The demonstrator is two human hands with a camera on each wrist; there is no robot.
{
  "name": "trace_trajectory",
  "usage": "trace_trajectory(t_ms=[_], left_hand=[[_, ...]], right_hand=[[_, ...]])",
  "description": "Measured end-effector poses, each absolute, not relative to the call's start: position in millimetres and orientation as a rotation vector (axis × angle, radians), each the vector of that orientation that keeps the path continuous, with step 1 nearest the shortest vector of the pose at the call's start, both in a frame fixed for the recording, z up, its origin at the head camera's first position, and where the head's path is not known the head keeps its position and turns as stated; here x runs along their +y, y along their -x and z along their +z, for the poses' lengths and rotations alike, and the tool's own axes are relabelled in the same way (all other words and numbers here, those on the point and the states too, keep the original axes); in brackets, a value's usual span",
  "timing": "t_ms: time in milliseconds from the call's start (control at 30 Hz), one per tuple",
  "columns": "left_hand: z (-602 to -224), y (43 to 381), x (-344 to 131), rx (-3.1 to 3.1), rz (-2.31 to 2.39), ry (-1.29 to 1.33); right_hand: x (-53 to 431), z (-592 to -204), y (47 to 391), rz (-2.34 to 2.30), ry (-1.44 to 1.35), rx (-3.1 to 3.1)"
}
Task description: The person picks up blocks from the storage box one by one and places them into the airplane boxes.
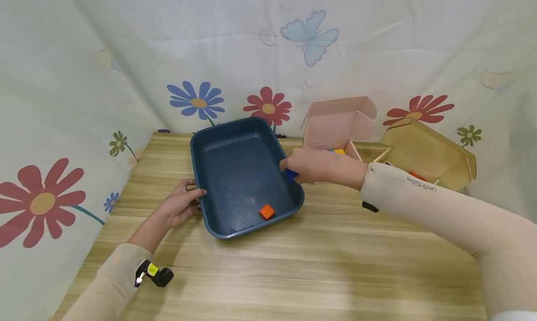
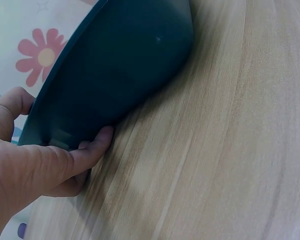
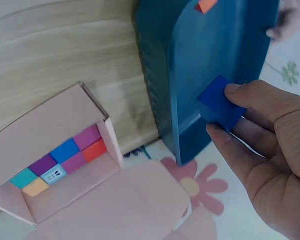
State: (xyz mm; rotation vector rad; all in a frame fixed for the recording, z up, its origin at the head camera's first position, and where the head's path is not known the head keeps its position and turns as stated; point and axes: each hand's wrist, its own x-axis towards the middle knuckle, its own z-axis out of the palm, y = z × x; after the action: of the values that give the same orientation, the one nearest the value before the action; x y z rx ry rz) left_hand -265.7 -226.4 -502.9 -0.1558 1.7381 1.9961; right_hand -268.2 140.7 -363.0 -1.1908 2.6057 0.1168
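A dark blue tray (image 1: pixel 235 172) with raised walls sits on the wooden table, and an orange block (image 1: pixel 266 212) lies inside near its front edge. My left hand (image 1: pixel 183 204) grips the tray's left wall, the thumb over the rim and the fingers outside against the wall. In the left wrist view the fingers reach down beside the table surface. My right hand (image 3: pixel 270 130) pinches a blue block (image 3: pixel 221 102) between thumb and fingers. In the head view that hand (image 1: pixel 304 166) is over the tray's right wall, partly covering the block.
Behind my right forearm stands an open pink box (image 1: pixel 335 123) with several coloured blocks (image 3: pixel 65 150) in rows. Right of it, another open yellowish box (image 1: pixel 432 148) holds something red. A flower-print curtain (image 1: pixel 235 55) hangs behind the table (image 1: pixel 335 265).
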Motion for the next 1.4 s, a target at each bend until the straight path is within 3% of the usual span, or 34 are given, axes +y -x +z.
trace_trajectory(t_ms=[800,1100,1400], left_hand=[[-500.8,265.6,-227.9,1.726,1.990,0.133],[-502.4,265.8,-227.8,1.724,2.000,0.143],[-505.0,267.1,-227.1,1.712,2.014,0.154]], right_hand=[[263.0,-366.5,277.9,-0.284,1.040,2.988],[299.8,-365.3,272.7,-0.231,0.708,3.021],[341.0,-377.6,274.7,-0.199,0.614,3.009]])
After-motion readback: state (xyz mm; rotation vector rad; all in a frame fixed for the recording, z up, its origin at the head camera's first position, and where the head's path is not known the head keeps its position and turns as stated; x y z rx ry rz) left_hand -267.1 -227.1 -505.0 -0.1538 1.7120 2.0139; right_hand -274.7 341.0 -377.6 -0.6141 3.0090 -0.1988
